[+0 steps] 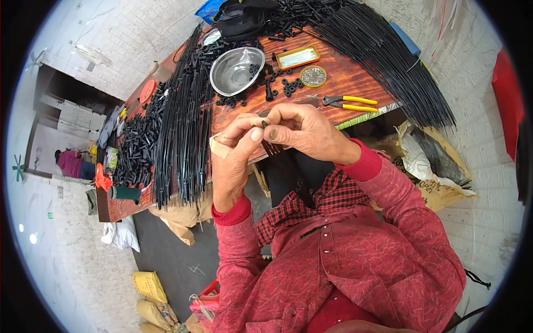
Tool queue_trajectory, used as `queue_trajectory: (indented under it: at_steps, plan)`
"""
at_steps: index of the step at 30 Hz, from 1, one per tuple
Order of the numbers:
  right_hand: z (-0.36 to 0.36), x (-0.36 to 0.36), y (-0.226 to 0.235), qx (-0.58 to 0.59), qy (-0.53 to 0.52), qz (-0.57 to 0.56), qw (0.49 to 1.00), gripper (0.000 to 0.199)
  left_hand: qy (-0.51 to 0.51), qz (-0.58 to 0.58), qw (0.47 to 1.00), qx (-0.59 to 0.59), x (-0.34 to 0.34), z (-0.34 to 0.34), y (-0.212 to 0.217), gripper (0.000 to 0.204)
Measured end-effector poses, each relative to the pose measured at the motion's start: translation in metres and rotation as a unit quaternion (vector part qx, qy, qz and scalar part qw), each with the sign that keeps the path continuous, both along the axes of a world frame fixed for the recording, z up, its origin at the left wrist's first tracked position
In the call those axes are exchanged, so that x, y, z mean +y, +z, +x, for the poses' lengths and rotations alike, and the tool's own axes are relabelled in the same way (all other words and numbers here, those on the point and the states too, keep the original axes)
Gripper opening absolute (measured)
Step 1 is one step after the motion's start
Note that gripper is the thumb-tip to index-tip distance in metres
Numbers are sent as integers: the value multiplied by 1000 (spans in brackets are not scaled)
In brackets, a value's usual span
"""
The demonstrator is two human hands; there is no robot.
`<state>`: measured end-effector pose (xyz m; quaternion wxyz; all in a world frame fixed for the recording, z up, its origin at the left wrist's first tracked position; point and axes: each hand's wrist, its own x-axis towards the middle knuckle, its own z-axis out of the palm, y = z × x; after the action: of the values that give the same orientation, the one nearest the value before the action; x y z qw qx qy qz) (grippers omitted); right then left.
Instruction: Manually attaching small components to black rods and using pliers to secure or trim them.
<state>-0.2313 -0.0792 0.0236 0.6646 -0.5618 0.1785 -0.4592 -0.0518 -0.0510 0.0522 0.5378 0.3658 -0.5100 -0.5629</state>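
On the table (355, 77), a bowl (236, 69) lies between rods (180, 127) at left and pliers (350, 104) at right.

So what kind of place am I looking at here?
Probably a small assembly workshop, maybe home-based: a wooden workbench heaped with bundles of thin black rods, loose small black parts, a steel bowl and yellow-handled pliers, on a bare tiled floor.

blue packet (210, 9) – far end of desk, flat, glossy | tan sacks (438, 183) – floor by desk's right edge, crumpled | yellow sack (149, 286) – floor, near-left of desk
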Motion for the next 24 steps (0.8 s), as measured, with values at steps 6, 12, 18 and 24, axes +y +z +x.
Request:
queue_trajectory:
  at_steps: [6,12,18,24]
  plan:
    - [6,1,-6,-48,-7,-6,999,22,22,41,997,57,6,-5,-4,19]
    - [9,11,-3,-101,6,14,995,17,35,9,992,121,13,-7,-16,18]
    - [7,9,-2,-122,71,57,988,20,-74,-46,981,176,1,-2,-22,15]
    - [5,14,3,-35,42,8,998,19,-26,-63,990,124,6,-4,-19,12]
